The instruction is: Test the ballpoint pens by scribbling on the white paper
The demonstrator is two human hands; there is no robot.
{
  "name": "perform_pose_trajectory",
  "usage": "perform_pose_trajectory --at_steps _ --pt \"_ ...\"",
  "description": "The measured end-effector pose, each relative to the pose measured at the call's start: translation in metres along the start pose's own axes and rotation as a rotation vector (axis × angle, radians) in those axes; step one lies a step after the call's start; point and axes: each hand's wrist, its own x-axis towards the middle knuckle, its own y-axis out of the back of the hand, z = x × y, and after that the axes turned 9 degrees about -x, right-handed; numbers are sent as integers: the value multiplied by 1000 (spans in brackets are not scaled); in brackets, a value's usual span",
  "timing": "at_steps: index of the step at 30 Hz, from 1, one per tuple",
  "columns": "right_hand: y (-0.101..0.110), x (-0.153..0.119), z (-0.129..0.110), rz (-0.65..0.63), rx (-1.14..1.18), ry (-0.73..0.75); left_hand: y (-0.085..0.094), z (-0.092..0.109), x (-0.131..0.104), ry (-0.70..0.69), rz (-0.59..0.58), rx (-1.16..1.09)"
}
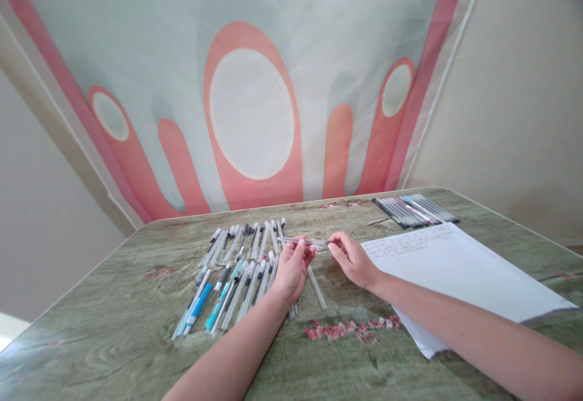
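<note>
Both of my hands hold one clear pen (304,242) level above the table. My left hand (291,270) pinches its left part, and my right hand (353,260) grips its right end at the tip. Under and left of my left hand lies a spread of several pens (237,273), clear, black-capped and blue ones, laid side by side in two rows. One more clear pen (316,287) lies on the table between my hands.
A white sheet of paper (460,267) with faint writing at its top lies right of my right hand. A second row of several pens (414,209) sits at the table's far right. The table (136,340) has a green wood-grain cover with a rounded edge.
</note>
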Motion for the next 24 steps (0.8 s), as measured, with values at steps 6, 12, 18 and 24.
perform_pose_trajectory --at_steps 6,12,18,24 --pt "0 2 1 1 -49 45 -1 1 1 -1 4 7" --pt "-3 -1 1 -11 64 -40 -2 4 1 -34 16 28" --pt "-4 -1 4 6 -14 -12 -2 4 1 -29 6 48" --pt "-3 0 4 -35 -14 -24 -4 2 -2 -25 -1 90"
